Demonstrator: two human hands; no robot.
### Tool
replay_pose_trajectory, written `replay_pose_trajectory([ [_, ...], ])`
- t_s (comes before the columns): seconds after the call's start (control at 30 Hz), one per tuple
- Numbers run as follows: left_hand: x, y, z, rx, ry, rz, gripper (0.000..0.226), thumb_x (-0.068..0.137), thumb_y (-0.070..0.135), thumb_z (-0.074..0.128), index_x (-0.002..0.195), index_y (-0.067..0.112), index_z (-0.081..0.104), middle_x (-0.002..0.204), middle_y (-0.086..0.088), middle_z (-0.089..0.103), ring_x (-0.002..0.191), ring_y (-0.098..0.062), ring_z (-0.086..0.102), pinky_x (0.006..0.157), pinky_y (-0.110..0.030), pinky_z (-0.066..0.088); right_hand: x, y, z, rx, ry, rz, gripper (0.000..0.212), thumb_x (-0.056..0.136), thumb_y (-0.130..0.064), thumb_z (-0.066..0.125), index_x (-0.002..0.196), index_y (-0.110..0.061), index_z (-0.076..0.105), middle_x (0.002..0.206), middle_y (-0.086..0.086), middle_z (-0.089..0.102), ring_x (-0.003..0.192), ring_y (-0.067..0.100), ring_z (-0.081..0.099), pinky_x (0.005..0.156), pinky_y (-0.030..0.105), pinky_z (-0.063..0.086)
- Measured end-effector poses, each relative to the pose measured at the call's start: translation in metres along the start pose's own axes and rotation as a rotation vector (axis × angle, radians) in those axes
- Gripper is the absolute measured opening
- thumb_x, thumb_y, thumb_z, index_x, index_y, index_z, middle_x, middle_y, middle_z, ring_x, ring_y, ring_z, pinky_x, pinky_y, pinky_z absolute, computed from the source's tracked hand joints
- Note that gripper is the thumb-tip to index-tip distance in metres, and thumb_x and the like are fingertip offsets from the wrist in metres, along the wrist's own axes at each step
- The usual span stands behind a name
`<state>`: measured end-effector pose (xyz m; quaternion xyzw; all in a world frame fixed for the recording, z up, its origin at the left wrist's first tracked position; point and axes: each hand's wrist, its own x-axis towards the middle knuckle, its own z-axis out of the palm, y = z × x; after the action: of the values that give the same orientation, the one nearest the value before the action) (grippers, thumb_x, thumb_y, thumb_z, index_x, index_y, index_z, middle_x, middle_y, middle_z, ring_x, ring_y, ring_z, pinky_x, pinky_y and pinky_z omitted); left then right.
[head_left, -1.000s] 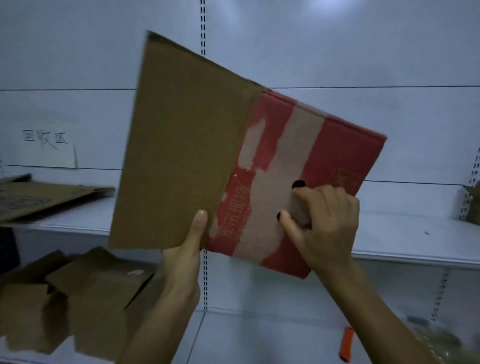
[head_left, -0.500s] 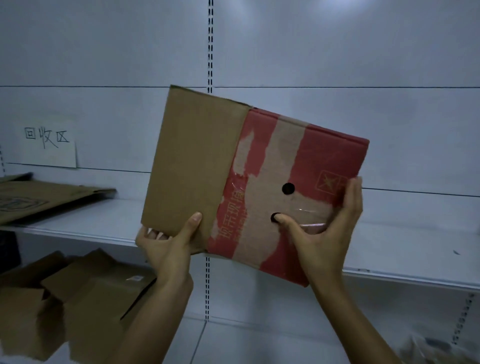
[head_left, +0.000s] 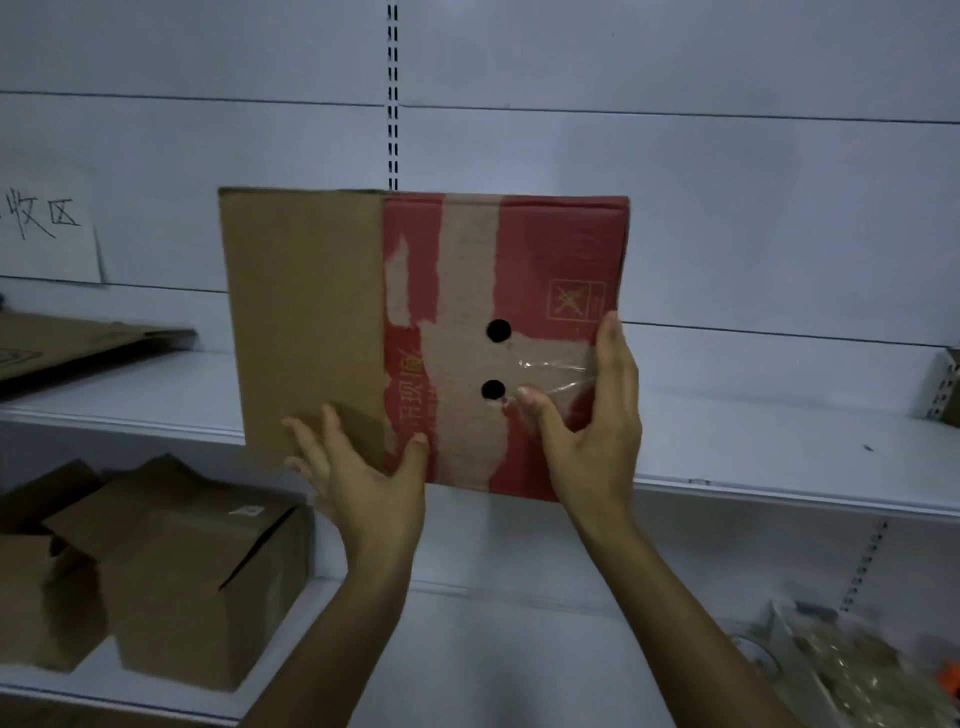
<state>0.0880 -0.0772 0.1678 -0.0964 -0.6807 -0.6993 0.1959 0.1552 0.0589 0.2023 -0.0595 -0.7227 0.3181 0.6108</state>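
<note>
A flattened cardboard box (head_left: 311, 312), plain brown on the left and red with torn patches and two round holes on the right, stands upright in the air in front of a white shelf (head_left: 779, 457). My right hand (head_left: 597, 441) grips its lower right edge, thumb on the front near the lower hole, fingers running up the edge. My left hand (head_left: 363, 483) is at the lower left with fingers spread and straight, its thumb tip on the red part.
Flat cardboard (head_left: 67, 343) lies on the shelf at far left under a handwritten paper sign (head_left: 47, 234). Brown boxes (head_left: 197, 582) sit on the lower shelf at left. Clear plastic items (head_left: 841, 670) lie at lower right.
The box has turned from tilted to level and moved away from me toward the shelf. My left hand has let go of its bottom edge and spread its fingers.
</note>
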Motion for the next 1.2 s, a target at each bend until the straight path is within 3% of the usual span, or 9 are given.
replay_pose_trajectory([
  [0.2,0.006,0.038,-0.005,0.155,-0.093,0.519,0.079,0.086,0.037,0.058,0.151,0.026,0.015,0.161,0.001,-0.006,0.146,-0.015,-0.013,0.112,-0.04,-0.013,-0.007,-0.004,0.016,0.025,-0.032,-0.006,0.083,0.087,-0.041,0.062,0.15,-0.035,0.008,0.158,-0.004,0.018,0.145,0.008,0.019,0.11,0.015,0.025],
  [0.3,0.036,0.074,0.014,0.224,-0.274,0.528,0.077,0.093,0.046,0.053,0.152,0.031,0.006,0.16,0.003,-0.008,0.146,-0.013,-0.012,0.115,-0.042,-0.008,-0.011,-0.003,0.019,0.027,-0.078,0.023,0.103,0.078,-0.035,0.076,0.147,-0.037,-0.001,0.159,-0.002,0.015,0.145,0.01,0.016,0.113,0.016,0.022],
  [0.37,0.045,0.065,0.024,0.331,-0.316,0.564,0.076,0.095,0.053,0.043,0.151,0.034,-0.004,0.158,0.002,-0.019,0.144,-0.014,-0.02,0.115,-0.044,-0.006,-0.014,-0.001,0.021,0.035,-0.153,0.041,0.116,0.071,-0.026,0.083,0.146,-0.037,-0.005,0.159,-0.003,0.014,0.145,0.01,0.016,0.117,0.029,0.024],
  [0.53,0.038,-0.004,0.024,0.416,-0.248,0.576,0.059,0.094,0.058,0.014,0.141,0.048,-0.021,0.152,0.012,-0.031,0.14,-0.007,-0.028,0.117,-0.046,-0.006,-0.016,0.001,0.025,0.172,-0.167,0.064,0.103,0.074,-0.011,0.08,0.15,-0.027,0.012,0.154,-0.014,0.023,0.142,-0.001,0.021,0.116,0.035,0.029],
  [0.63,0.018,-0.007,0.038,0.266,-0.103,0.518,0.056,0.097,0.048,0.015,0.148,0.036,-0.006,0.159,0.006,-0.012,0.146,-0.011,-0.013,0.117,-0.037,-0.004,-0.022,-0.002,0.04,0.139,-0.098,0.001,0.094,0.075,-0.012,0.079,0.148,-0.023,0.021,0.154,-0.003,0.028,0.142,0.004,0.022,0.117,0.03,0.025],
  [0.77,0.0,-0.013,0.045,0.081,0.037,0.49,0.05,0.1,0.038,0.025,0.147,0.021,0.026,0.156,0.01,0.021,0.145,-0.011,0.018,0.117,-0.038,0.024,-0.03,0.005,0.051,0.136,-0.066,-0.1,0.083,0.082,-0.025,0.071,0.148,-0.021,0.021,0.154,0.004,0.029,0.144,0.011,0.023,0.116,0.025,0.024],
  [0.93,-0.012,-0.009,0.05,-0.051,0.161,0.438,0.044,0.097,0.034,0.041,0.136,0.014,0.049,0.145,0.007,0.044,0.134,-0.001,0.038,0.106,-0.015,0.034,-0.029,0.015,0.053,0.206,-0.06,-0.148,0.074,0.087,-0.031,0.062,0.147,-0.02,0.021,0.154,-0.006,0.022,0.146,0.014,0.019,0.117,0.03,0.023],
  [1.07,-0.013,0.005,0.051,-0.233,0.213,0.246,0.024,0.087,0.039,0.06,0.11,0.033,0.063,0.135,0.021,0.044,0.123,0.011,0.043,0.094,-0.006,0.04,-0.031,0.013,0.055,0.267,-0.073,-0.116,0.076,0.086,-0.021,0.067,0.147,-0.025,0.022,0.156,-0.008,0.019,0.146,0.012,0.017,0.117,0.026,0.022],
  [1.2,0.0,0.013,0.04,-0.346,0.193,0.108,0.018,0.068,0.039,0.07,0.086,0.036,0.069,0.124,0.02,0.049,0.118,0.001,0.051,0.093,-0.019,0.05,-0.031,0.017,0.054,0.26,-0.072,-0.125,0.077,0.084,-0.022,0.068,0.147,-0.027,0.022,0.156,-0.009,0.02,0.146,0.008,0.017,0.115,0.019,0.021],
])
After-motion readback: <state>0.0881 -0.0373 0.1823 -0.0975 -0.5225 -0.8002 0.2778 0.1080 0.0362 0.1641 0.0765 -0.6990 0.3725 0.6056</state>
